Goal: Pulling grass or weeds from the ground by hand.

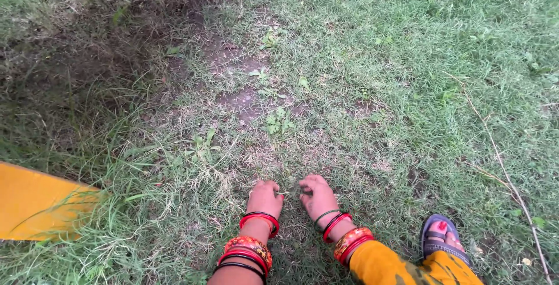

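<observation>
Both hands are working low in the grass (349, 58). We're curling the left hand (265, 196) and right hand (317, 195) together, pinching a thin grass blade (287, 192) between them.

Short green lawn grass (407, 46) covers nearly all the ground, lit evenly by soft daylight with no hard shadows. Bare patches of brown soil (239, 96) break through near the middle, with a few small broad-leaved weeds (278, 122) among them, while longer, darker, tangled grass (64, 69) fills the upper left. A flat yellow sheet (35, 203) (its material cannot be told) lies at the left edge, and a thin dry brown stem (506, 174) trails across the turf on the right.
</observation>
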